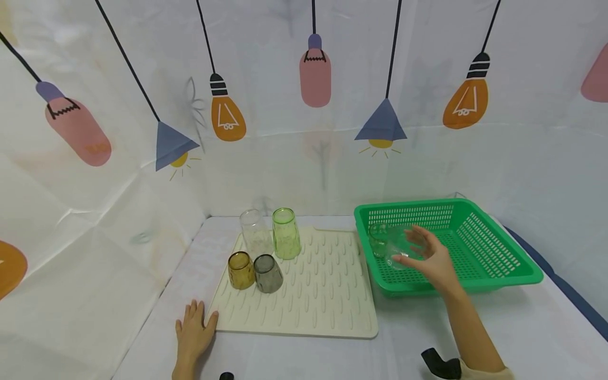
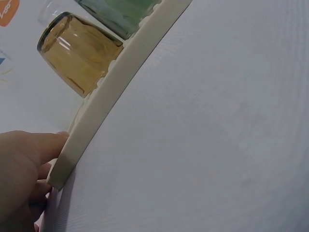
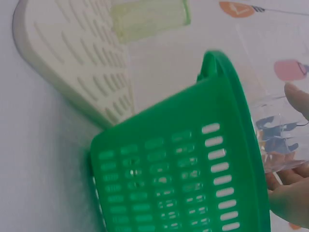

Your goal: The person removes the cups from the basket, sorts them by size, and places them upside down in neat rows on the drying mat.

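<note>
My right hand (image 1: 429, 256) holds a clear glass (image 1: 399, 247) between thumb and fingers, over the left part of a green plastic basket (image 1: 510, 272). In the right wrist view the clear glass (image 3: 277, 133) shows above the basket's rim. Beside it, inside the basket, is another glass (image 1: 378, 240), greenish through the basket's colour. My left hand (image 1: 193, 332) lies with spread fingers at the front left corner of a cream ridged mat (image 1: 328, 295), its thumb touching the mat's edge (image 2: 96, 111).
On the mat's left side stand a short amber glass (image 1: 241, 270), a short grey glass (image 1: 268, 273), a tall clear glass (image 1: 256, 235) and a tall green glass (image 1: 286, 235). The basket is to the mat's right. A printed sheet (image 1: 285, 163) hangs behind the table.
</note>
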A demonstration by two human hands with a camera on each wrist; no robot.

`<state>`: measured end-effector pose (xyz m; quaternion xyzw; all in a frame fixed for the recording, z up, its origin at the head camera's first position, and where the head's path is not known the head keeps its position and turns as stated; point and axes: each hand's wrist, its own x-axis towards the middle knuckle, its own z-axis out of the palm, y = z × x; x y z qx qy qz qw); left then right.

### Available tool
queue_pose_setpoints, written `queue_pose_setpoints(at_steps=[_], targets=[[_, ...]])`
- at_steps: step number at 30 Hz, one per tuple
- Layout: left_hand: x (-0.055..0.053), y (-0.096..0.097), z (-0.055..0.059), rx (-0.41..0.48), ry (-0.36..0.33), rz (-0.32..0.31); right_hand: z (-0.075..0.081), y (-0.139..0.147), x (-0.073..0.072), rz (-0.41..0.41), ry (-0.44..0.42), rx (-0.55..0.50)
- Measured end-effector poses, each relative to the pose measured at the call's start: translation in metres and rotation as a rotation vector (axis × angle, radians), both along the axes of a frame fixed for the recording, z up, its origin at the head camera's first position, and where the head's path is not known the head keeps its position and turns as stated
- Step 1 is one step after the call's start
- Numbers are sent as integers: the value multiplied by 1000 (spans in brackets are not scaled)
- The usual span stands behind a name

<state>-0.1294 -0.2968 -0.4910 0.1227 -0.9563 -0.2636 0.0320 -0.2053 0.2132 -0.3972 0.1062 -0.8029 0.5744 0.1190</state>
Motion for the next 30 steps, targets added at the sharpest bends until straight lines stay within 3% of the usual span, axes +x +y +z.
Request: queue_pose_setpoints(at_steps=[11,14,19,22,27,30], targets=[[2,6,2,93,80,66,2,-28,7,76,62,-60],[6,12,5,135,207,111,2,-35,8,94,81,-68],[7,26,11,165,593,158,-3,-47,8,128,93,-85],[4,36,17,179,746,163,-6,-56,8,156,94,-102],[-1,53,29,211,834,150,-3,-72,11,175,85,-126],[0,65,39,262,796,125,0,-80,12,183,44,-131]])
